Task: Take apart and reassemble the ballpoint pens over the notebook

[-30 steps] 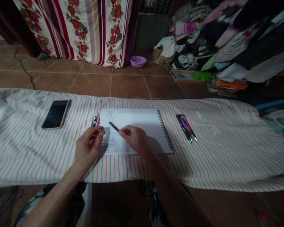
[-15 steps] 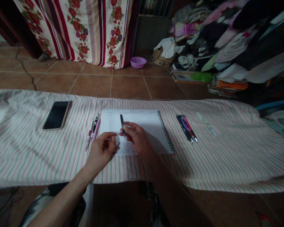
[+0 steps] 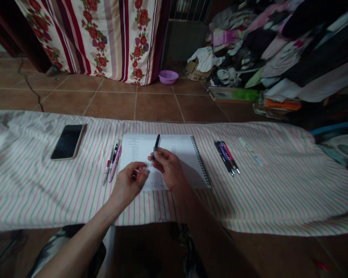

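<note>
Over the open spiral notebook (image 3: 185,143), my right hand (image 3: 169,166) grips a black pen (image 3: 156,143), its dark end pointing up and away and a pale, clear-looking end pointing down toward my other hand. Close by on the left, my left hand (image 3: 131,177) has its thumb and fingertips pinched together. A small pale bit shows at those fingertips, too blurred to name. The two hands are near each other but look apart. Just left of the notebook lie several pens, among them a pink pen (image 3: 115,164).
A smartphone (image 3: 68,142) rests on the striped cloth (image 3: 278,197) at the left. Right of the notebook lie several dark and coloured pens (image 3: 227,157) and a pale patterned strip (image 3: 251,151). Beyond, on the tiled floor, are a purple basin (image 3: 168,77) and piled clothes (image 3: 249,42).
The black pen has swung from leaning left to leaning right in my right hand, its lower end now nearer my left hand. My left hand has shifted slightly right.
</note>
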`<action>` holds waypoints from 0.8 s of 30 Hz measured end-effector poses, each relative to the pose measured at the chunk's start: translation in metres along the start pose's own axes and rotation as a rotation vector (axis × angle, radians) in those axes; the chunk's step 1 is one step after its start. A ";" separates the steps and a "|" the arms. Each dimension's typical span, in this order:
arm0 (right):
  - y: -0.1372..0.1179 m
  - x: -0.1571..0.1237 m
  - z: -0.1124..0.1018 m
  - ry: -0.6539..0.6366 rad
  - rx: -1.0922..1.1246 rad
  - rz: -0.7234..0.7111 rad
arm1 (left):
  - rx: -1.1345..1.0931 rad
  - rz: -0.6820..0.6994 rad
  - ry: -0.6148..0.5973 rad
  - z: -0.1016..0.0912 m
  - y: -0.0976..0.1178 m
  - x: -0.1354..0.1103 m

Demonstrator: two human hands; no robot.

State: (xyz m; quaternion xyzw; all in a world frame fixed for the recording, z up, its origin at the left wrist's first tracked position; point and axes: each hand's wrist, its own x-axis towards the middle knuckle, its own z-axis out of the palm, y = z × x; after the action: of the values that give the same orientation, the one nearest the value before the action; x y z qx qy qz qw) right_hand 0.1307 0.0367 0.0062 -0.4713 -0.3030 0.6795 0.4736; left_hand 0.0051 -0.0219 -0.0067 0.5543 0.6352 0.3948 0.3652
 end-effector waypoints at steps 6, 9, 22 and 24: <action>-0.001 -0.004 0.002 -0.008 -0.005 -0.059 | -0.082 -0.050 -0.026 0.002 0.003 -0.001; -0.002 -0.006 0.004 -0.004 -0.022 -0.074 | -0.129 -0.084 -0.039 0.004 0.004 -0.001; 0.004 -0.007 0.005 -0.017 -0.062 -0.194 | -0.297 -0.119 -0.011 0.008 -0.005 0.002; 0.004 -0.007 0.006 -0.007 -0.071 -0.215 | -0.364 -0.147 -0.021 0.008 -0.004 0.002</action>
State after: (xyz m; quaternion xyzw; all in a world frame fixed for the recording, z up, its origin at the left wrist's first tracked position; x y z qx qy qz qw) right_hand 0.1249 0.0290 0.0078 -0.4501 -0.3774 0.6154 0.5255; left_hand 0.0105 -0.0197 -0.0142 0.4355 0.5883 0.4694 0.4939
